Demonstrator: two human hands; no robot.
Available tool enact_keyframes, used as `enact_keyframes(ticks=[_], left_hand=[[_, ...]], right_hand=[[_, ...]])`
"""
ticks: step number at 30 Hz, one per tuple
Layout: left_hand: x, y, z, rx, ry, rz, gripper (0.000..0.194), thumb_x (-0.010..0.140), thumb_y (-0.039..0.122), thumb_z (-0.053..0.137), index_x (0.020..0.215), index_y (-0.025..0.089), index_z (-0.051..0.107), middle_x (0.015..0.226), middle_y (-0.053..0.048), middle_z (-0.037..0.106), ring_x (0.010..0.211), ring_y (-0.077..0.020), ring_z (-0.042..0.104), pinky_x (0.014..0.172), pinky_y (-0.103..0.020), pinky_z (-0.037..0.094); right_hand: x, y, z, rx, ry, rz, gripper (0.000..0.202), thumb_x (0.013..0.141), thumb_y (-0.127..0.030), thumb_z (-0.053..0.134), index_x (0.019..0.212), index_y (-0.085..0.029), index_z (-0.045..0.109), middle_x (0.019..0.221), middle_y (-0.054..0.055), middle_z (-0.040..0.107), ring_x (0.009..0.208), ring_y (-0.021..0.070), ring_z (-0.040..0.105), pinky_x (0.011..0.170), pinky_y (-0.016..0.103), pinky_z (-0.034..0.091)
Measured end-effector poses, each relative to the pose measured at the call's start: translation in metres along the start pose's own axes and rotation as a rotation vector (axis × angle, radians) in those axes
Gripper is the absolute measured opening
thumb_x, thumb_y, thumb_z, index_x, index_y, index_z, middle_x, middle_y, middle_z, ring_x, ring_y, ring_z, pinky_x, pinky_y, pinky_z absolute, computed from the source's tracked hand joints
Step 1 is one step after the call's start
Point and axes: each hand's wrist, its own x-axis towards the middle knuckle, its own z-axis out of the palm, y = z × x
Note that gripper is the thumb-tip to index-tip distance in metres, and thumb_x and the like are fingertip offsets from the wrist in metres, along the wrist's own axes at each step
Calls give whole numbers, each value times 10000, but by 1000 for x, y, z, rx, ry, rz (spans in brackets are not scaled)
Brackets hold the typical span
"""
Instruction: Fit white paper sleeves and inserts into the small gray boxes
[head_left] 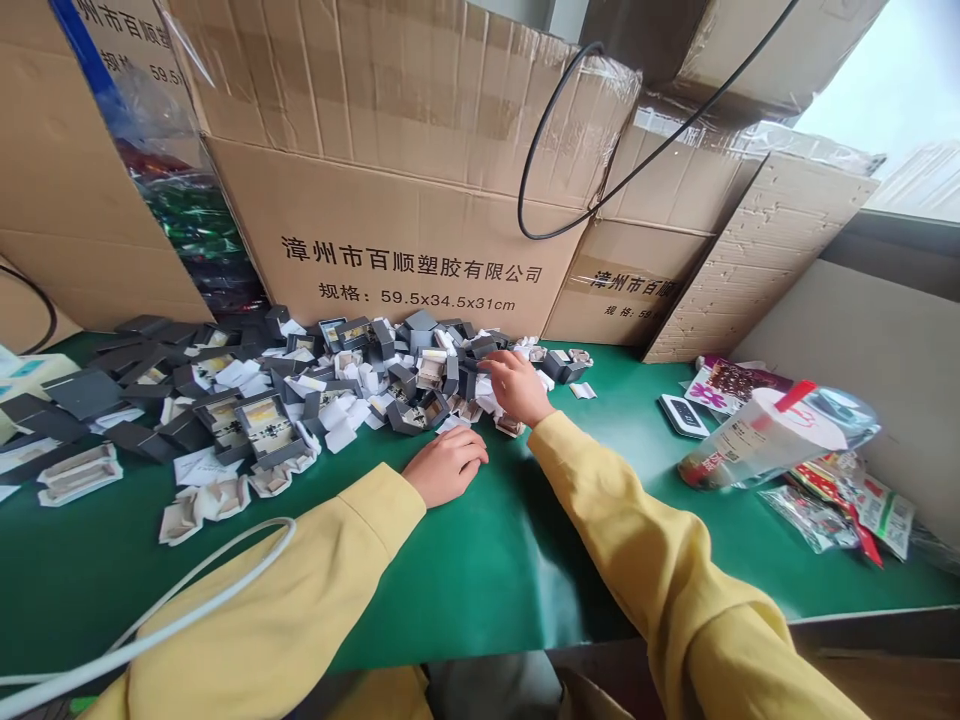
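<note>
A heap of small dark grey boxes (274, 420), with white paper pieces (345, 415) and crumpled paper inserts (79, 475) among them, spreads over the green table (465, 580). My left hand (448, 467) lies palm down on the table at the heap's front edge, its fingers loosely bent and nothing visible in them. At the heap's right side is my right hand (517, 387), its index finger reaching left against the dark boxes. The other fingers are curled underneath, and whatever they grip is hidden.
Large cardboard cartons (405, 220) stand behind the heap. A black cable (529, 180) loops down in front of them. To the right are a small digital scale (683, 416), a plastic-bagged cup (757, 440) and snack packets (847, 500). A white cable (187, 590) crosses my left sleeve.
</note>
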Motion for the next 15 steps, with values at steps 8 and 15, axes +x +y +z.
enact_keyframes(ticks=[8,15], left_hand=[[-1,0,2,-19,-44,9,258,845,148,410,854,204,662,930,-43,652,964,-178,563,865,-328,468],[0,-2,1,-48,-29,-10,240,834,156,422,813,210,655,907,-37,658,958,-182,570,867,-334,472]], right_hand=[[21,13,11,-70,-192,-11,421,824,-139,524,1227,-258,536,1101,44,621,1001,195,538,829,287,451],[6,32,-3,75,-18,83,330,845,-205,499,1158,-235,597,1037,47,657,893,173,591,800,289,473]])
